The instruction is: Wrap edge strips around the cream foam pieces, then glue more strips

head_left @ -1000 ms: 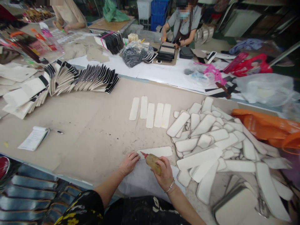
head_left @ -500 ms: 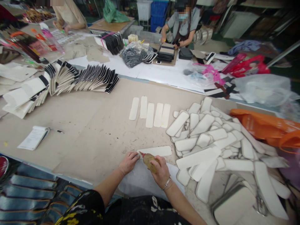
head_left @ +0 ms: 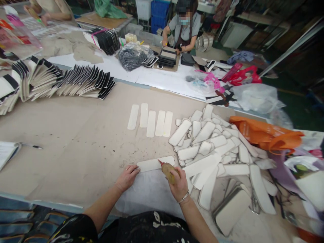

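My right hand (head_left: 179,184) is wrapped round a yellowish-brown squeeze bottle (head_left: 168,172) with a red nozzle. The nozzle tip points at a long white strip with rounded ends (head_left: 152,164), over its right half. At the strip's left end, my left hand (head_left: 128,177) presses with its fingers together on the edge. Under and in front of the strip lies a whitish sheet (head_left: 144,189). Several shorter white strips (head_left: 151,124) stand in a loose row farther back.
At the right a large heap of rounded white pieces (head_left: 202,141) lies by an orange bag (head_left: 263,133). Fanned black-and-white pieces (head_left: 86,81) are at the left, near a notepad (head_left: 7,152). Across the table a masked person (head_left: 183,33) handles stacked pieces.
The view has turned to the right. The bottle's nozzle has moved along the strip from its left end to its right half. My left hand stays at the left end.
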`<state>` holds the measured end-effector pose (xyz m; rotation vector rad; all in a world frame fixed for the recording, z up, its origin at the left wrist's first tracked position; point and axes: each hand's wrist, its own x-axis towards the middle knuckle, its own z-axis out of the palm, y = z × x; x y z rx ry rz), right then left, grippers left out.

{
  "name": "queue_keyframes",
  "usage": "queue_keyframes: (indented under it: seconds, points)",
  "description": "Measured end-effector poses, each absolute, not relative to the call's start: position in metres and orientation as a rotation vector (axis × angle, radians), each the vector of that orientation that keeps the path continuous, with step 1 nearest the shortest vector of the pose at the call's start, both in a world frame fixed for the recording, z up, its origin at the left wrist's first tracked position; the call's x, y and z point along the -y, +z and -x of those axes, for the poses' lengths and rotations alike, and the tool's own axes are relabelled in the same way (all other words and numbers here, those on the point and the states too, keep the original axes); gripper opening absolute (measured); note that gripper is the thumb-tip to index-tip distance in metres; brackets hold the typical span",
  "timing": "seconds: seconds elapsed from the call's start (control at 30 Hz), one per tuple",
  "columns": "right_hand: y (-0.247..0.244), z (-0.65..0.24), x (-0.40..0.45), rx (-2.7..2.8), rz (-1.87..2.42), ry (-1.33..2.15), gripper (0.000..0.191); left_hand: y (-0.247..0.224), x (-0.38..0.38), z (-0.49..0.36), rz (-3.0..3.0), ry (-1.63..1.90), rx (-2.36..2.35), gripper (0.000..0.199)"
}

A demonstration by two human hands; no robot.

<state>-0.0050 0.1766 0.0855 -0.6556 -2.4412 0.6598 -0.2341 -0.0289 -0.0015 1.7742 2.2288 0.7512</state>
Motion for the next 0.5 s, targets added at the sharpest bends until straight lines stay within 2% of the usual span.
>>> queue_keyframes:
  seconds: [0.5]
  points:
    - [0.079, -0.035, -0.208, 2.376, 0.913, 0.485, 0.037, -0.008, 0.027, 0.234, -1.762, 0.831, -2.244, 0.023]
